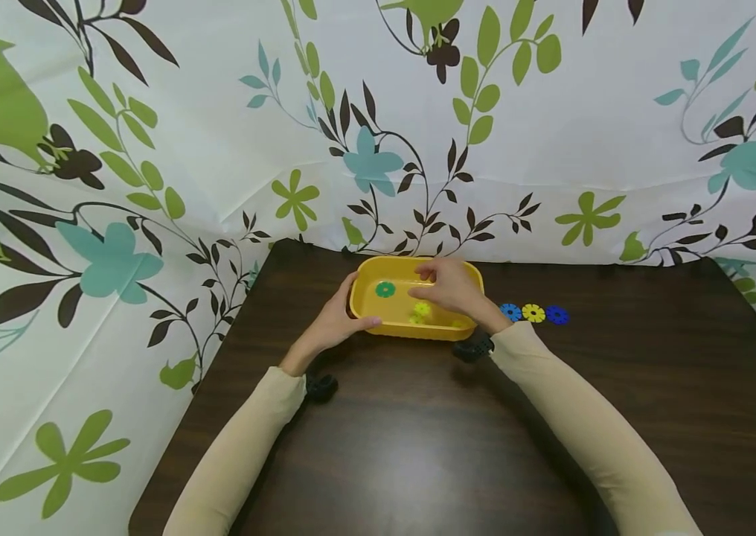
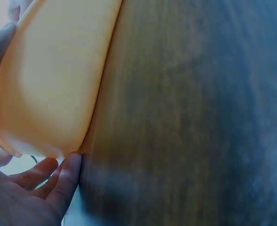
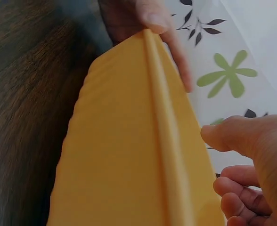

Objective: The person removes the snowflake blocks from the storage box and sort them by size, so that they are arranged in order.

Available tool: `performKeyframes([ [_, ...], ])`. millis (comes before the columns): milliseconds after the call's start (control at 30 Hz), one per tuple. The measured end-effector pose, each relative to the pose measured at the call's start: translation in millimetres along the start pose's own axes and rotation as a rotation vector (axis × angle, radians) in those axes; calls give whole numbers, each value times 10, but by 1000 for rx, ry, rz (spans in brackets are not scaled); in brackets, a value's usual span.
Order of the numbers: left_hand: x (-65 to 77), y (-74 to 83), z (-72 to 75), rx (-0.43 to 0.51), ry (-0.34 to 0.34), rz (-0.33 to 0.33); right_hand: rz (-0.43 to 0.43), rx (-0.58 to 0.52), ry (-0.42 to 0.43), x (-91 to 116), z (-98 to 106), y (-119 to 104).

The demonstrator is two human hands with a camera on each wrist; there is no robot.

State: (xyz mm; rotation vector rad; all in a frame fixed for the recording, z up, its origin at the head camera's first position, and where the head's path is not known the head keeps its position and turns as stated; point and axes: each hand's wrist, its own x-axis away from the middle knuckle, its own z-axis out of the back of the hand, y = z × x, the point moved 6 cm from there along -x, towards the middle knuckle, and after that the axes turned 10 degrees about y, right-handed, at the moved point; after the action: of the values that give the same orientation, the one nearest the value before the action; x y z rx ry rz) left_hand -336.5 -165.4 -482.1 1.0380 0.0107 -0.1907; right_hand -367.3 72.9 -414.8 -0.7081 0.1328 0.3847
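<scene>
A yellow plastic tray (image 1: 411, 330) stands at the far side of the dark table. My left hand (image 1: 334, 324) grips its left end, thumb over the front rim and fingers round the outer side. In the left wrist view those fingertips (image 2: 72, 160) touch the tray's end wall. Over the tray's right half hovers my right hand (image 1: 455, 286); its thumb and index finger are apart and the other fingers loosely bent. Nothing shows between them in the right wrist view. Inside the tray lie a green notched disc (image 1: 385, 289) and several yellow-green pieces (image 1: 420, 310).
Right of the tray, a light blue disc (image 1: 510, 313), a yellow disc (image 1: 533, 313) and a dark blue disc (image 1: 557, 315) lie in a row on the table (image 1: 652, 372). A leaf-patterned cloth (image 1: 204, 149) hangs behind the table and along its left.
</scene>
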Motion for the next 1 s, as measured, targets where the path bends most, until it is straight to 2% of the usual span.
performKeyframes([
  [267, -19, -3, -11, -4, 0, -10, -27, 1, -93, -172, -295, -83],
  [500, -6, 4, -21, -3, -7, -11, -56, 42, -138, -342, -553, -26],
  [633, 10, 1, -11, -3, -8, -25, -41, 75, -155, -443, -733, 46],
  [800, 21, -2, 9, -7, -11, -39, -84, 160, -182, -446, -819, -39],
  [900, 23, 1, 14, -11, -15, -44, -92, 186, -172, -445, -853, -77],
  [1000, 24, 0, 12, -8, -18, -44, -90, 166, -146, -496, -948, -19],
])
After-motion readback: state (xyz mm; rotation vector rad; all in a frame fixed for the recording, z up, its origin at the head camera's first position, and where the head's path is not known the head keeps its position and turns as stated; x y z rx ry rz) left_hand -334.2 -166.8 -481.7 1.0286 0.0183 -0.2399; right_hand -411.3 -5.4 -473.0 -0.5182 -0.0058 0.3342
